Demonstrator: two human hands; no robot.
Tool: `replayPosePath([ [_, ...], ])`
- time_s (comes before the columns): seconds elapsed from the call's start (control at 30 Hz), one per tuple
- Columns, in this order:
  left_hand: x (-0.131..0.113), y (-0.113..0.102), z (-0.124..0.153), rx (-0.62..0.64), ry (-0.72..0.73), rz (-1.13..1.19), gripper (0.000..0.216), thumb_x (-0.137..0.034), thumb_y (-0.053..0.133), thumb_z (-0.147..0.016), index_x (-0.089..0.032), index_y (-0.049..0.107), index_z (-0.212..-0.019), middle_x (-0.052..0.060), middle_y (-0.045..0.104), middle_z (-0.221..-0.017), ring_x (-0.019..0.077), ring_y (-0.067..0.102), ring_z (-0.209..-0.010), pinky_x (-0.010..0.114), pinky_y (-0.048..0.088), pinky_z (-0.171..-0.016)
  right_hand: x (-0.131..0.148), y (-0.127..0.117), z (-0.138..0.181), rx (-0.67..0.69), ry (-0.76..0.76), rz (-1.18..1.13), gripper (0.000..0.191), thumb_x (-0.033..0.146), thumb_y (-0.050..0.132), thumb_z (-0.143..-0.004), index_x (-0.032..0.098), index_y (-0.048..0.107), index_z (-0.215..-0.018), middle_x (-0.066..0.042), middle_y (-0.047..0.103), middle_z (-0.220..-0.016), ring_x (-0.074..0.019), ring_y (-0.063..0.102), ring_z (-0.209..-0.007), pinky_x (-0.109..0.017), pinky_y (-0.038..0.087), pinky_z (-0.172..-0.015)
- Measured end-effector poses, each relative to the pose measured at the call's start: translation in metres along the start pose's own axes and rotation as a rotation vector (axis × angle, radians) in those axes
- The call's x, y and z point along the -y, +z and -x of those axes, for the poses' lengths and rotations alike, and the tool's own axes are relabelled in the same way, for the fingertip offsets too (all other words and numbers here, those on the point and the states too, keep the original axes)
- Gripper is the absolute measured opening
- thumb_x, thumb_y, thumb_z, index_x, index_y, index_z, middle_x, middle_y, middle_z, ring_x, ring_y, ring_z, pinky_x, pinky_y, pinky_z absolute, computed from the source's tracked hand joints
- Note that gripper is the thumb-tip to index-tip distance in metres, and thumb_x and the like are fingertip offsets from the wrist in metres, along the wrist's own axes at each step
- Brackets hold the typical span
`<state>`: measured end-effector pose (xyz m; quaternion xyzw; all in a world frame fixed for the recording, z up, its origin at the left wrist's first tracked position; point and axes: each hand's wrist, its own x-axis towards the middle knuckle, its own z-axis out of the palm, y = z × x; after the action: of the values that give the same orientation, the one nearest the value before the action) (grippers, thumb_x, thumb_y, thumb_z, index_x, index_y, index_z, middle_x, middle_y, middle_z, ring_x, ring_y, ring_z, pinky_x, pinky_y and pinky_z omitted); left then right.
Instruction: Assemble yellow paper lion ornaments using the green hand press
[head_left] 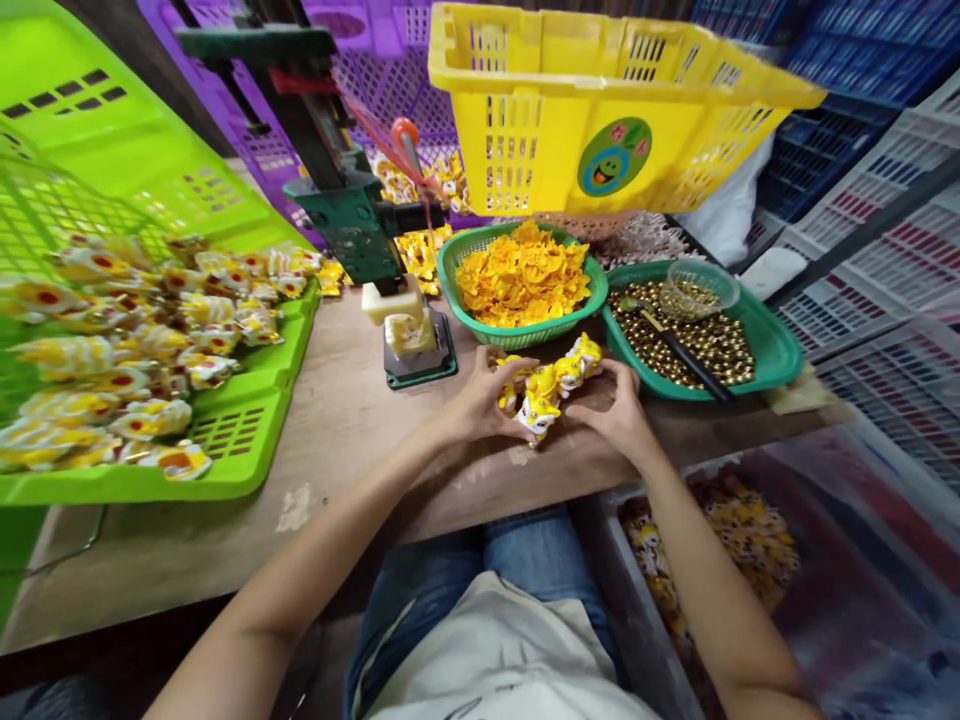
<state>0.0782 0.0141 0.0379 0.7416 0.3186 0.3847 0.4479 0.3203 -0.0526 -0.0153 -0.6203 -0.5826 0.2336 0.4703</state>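
Toys [547,385] bunched on bench [337,430]
L hand [480,400] & R hand [619,410] cupped round them, grasping from both sides; lifting would need even squeeze, pcs look loose.

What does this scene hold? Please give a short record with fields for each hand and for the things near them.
left hand: closed on the toy figures from their left side
right hand: closed on the toy figures from their right side
toy figures: small bunch, yellow and white, just above the wooden table
behind hands: green round basket of orange-yellow pieces; green tray of brass-coloured beads
centre: dark green press
left: lime crate holding many painted figures
back: yellow basket
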Motion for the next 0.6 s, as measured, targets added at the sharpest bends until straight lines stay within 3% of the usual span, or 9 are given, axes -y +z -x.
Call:
replayPosePath([
  [0.1, -0.003, -0.003, -0.004, 0.062, 0.026, -0.072, 0.095, -0.038, 0.098, -0.029, -0.022, 0.071, -0.119, 0.012, 0.051, -0.113, 0.0366, 0.049, -0.121, 0.052, 0.039, -0.112, 0.006, 0.0, -0.009, 0.078, -0.089, -0.038, 0.115, 0.059, 0.088, -0.053, 0.025, 0.026, -0.144, -0.017, 0.025, -0.154, -0.0341, 0.024, -0.149, -0.055, 0.026, -0.121],
  [0.2, -0.004, -0.003, -0.006, 0.136, 0.005, -0.132, 0.097, -0.039, 0.097, -0.033, -0.023, 0.069, -0.124, 0.013, 0.048, -0.12, 0.0375, 0.049, -0.124, 0.053, 0.041, -0.111, 0.011, -0.001, -0.025, 0.217, -0.146, -0.053, 0.122, 0.051, 0.091, -0.053, 0.027, 0.02, -0.149, -0.015, 0.025, -0.152, -0.0322, 0.028, -0.147, -0.051, 0.025, -0.123],
  [0.3, -0.002, -0.002, -0.007, 0.257, 0.01, -0.242, 0.098, -0.04, 0.094, -0.046, -0.027, 0.059, -0.136, 0.011, 0.045, -0.123, 0.0336, 0.048, -0.123, 0.052, 0.04, -0.112, 0.013, 0.002, -0.039, 0.298, -0.126, -0.015, 0.103, 0.04, 0.092, -0.054, 0.027, 0.04, -0.142, -0.011, 0.038, -0.139, -0.0308, 0.039, -0.138, -0.049, 0.03, -0.121],
  [0.4, -0.002, -0.003, -0.009, 0.344, 0.029, -0.352, 0.091, -0.036, 0.088, -0.059, -0.028, 0.051, -0.143, 0.01, 0.044, -0.121, 0.0303, 0.044, -0.123, 0.049, 0.039, -0.113, 0.012, 0.006, -0.045, 0.245, -0.113, 0.003, 0.074, 0.029, 0.092, -0.054, 0.024, 0.06, -0.12, -0.009, 0.044, -0.126, -0.0291, 0.045, -0.13, -0.046, 0.034, -0.118],
  [0.47, -0.004, -0.004, -0.01, 0.356, 0.028, -0.381, 0.086, -0.03, 0.085, -0.063, -0.027, 0.05, -0.142, 0.01, 0.044, -0.121, 0.0299, 0.041, -0.124, 0.049, 0.037, -0.114, 0.01, 0.007, -0.045, 0.226, -0.142, -0.023, 0.062, 0.026, 0.091, -0.056, 0.024, 0.065, -0.113, -0.008, 0.043, -0.125, -0.0275, 0.047, -0.128, -0.044, 0.035, -0.117],
  [0.6, -0.003, -0.006, -0.011, 0.367, 0.037, -0.369, 0.083, -0.023, 0.082, -0.063, -0.026, 0.051, -0.14, 0.01, 0.044, -0.125, 0.0306, 0.04, -0.124, 0.051, 0.034, -0.115, 0.012, 0.005, -0.043, 0.399, -0.199, -0.103, 0.062, 0.023, 0.085, -0.064, 0.029, 0.065, -0.122, -0.006, 0.044, -0.132, -0.025, 0.048, -0.13, -0.042, 0.036, -0.117],
])
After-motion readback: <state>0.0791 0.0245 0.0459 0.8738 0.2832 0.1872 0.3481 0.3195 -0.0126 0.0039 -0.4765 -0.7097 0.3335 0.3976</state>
